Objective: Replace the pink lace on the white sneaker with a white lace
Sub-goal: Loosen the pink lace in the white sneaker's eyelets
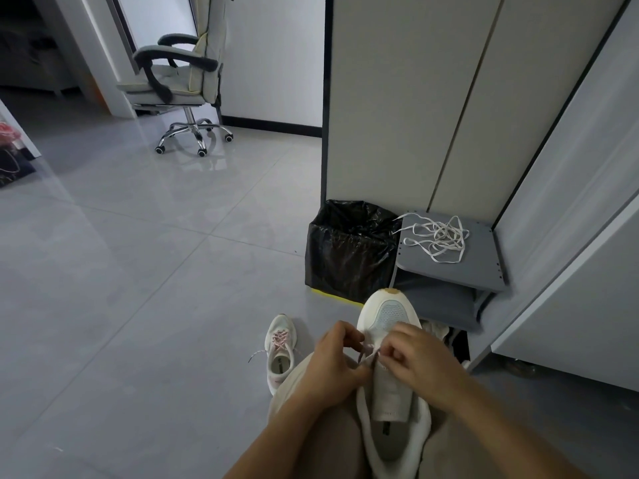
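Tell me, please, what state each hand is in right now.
Left hand: closed, pinching the pink lace.
Right hand: closed, pinching the same lace at the white sneaker.

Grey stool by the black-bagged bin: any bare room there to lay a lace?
Only its near and right edges; the tangled white laces cover most of the grey stool top. The grey tiled floor left of the second white sneaker is wide open.

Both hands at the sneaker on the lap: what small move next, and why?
Probably draw the pink lace out of the lowest eyelets: left hand and right hand pinch it there, the tongue of the sneaker is bare, white laces lie on the grey stool.
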Tool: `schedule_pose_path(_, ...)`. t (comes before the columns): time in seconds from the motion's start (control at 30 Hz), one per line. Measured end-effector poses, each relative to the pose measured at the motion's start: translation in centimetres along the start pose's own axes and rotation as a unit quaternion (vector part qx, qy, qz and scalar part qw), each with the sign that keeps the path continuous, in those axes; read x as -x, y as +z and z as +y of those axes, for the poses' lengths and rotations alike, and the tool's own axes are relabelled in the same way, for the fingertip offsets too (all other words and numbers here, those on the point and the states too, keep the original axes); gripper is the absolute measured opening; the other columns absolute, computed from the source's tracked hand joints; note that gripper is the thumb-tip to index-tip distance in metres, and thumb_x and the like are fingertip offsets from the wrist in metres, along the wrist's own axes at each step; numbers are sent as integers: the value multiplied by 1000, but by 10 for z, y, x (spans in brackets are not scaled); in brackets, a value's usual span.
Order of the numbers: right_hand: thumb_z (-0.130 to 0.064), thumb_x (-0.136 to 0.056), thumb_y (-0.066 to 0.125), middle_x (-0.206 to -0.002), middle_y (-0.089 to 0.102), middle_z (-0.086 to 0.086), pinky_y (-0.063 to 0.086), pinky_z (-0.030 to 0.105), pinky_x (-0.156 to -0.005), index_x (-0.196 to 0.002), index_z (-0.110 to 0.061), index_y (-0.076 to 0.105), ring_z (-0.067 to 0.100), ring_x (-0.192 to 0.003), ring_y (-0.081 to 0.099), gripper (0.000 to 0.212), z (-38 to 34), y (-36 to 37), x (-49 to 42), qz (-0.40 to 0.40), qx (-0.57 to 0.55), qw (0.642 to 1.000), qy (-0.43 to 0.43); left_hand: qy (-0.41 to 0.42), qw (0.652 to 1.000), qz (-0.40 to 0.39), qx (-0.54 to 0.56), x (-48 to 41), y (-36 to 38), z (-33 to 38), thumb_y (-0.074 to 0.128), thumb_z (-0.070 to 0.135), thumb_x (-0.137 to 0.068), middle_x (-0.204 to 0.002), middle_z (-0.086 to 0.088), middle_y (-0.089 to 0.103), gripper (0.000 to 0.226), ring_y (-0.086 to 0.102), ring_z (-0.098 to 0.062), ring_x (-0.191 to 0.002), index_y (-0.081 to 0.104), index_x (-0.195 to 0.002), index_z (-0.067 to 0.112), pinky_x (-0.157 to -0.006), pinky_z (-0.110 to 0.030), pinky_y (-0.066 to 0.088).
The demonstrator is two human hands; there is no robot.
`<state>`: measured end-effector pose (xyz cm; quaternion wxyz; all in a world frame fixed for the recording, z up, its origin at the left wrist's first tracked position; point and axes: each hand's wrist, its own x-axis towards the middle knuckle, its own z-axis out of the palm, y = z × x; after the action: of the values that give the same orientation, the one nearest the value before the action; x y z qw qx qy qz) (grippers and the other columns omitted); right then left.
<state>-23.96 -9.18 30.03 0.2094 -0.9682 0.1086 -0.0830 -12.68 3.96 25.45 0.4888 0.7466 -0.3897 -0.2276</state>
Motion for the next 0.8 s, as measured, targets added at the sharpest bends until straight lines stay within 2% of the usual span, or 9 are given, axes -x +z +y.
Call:
schedule_pose_path(0.1, -18, -82, 69, -75, 56, -4, 40, 15, -63, -74, -24, 65, 3, -69, 51, 10, 18, -24, 14, -71, -212, 973, 60, 1, 1000, -10, -7, 0, -2, 1, 69, 20, -78, -111, 8, 56, 35, 57, -8, -99, 41, -91, 38, -83, -22, 52)
schedule_pose_path(0.17, -17, -83, 68, -79, 58, -1, 41, 16, -63, -79, -30, 66, 0, -68, 50, 14, 18, -29, 19, -82, -254, 960, 83, 4, 1000, -7, -16, 0, 0, 1, 68, 19, -77, -110, 7, 55, 36, 55, -8, -100, 41, -90, 38, -83, -18, 50)
schedule_pose_path(0.27, -33, -82, 67, -73, 50, -9, 37, 15, -59, -86, -29, 56, 0, -63, 46, 12, 5, -17, 13, -62, -161, 979, 113, 18, 1000, 8, -3, 1, 3, 4, 64, 25, -72, -107, 4, 56, 30, 54, -7, -100, 42, -90, 35, -78, -14, 48)
schedule_pose_path(0.33, -42, -77, 69, -78, 50, -15, 39, 12, -60, -86, -28, 52, 0, -65, 47, 23, -12, -7, 4, -12, 20, 995, 93, 27, 1000, 10, -5, 2, 5, 4, 62, 26, -71, -105, 3, 57, 30, 54, -8, -101, 42, -90, 35, -77, -13, 47)
schedule_pose_path(0.43, -33, -54, 88, -63, 53, -11, 44, 14, -45, -63, -23, 55, 4, -54, 53, 35, -25, 3, -5, 43, 153, 986, 41, 25, 1000, 3, -6, 2, 4, 2, 66, 13, -76, -107, 2, 56, 36, 57, -9, -94, 41, -91, 35, -78, -15, 49)
schedule_pose_path(0.53, -27, -83, 65, -65, 45, -12, 36, 13, -57, -71, -26, 49, 4, -61, 45, 20, -8, -14, 6, -73, 15, 997, 30, 21, 1000, 10, 0, 2, -1, -1, 66, 15, -77, -107, 4, 57, 34, 59, -8, -91, 42, -91, 34, -79, -17, 50)
schedule_pose_path(0.63, -16, -83, 68, -63, 53, -10, 37, 13, -58, -69, -31, 61, 2, -58, 46, 21, 18, -41, 29, -110, -234, 962, 91, 2, 1000, -1, -1, 0, -3, -2, 67, 15, -77, -109, 8, 56, 35, 56, -8, -98, 42, -90, 36, -82, -18, 50)
schedule_pose_path(0.7, -18, -81, 70, -64, 54, -10, 38, 13, -58, -75, -36, 63, 0, -58, 46, 20, 23, -41, 35, -74, -277, 950, 121, -4, 1000, -4, -3, -1, -2, -1, 66, 15, -76, -110, 8, 57, 35, 56, -9, -99, 41, -90, 37, -83, -22, 51)
schedule_pose_path(0.8, -36, -80, 68, -73, 53, -10, 38, 14, -58, -85, -36, 59, 1, -64, 49, 10, 7, -21, 24, -20, -200, 970, 135, 2, 1000, 9, 15, 0, 1, 3, 68, 16, -75, -107, 5, 60, 32, 60, -8, -91, 43, -88, 32, -75, -16, 50)
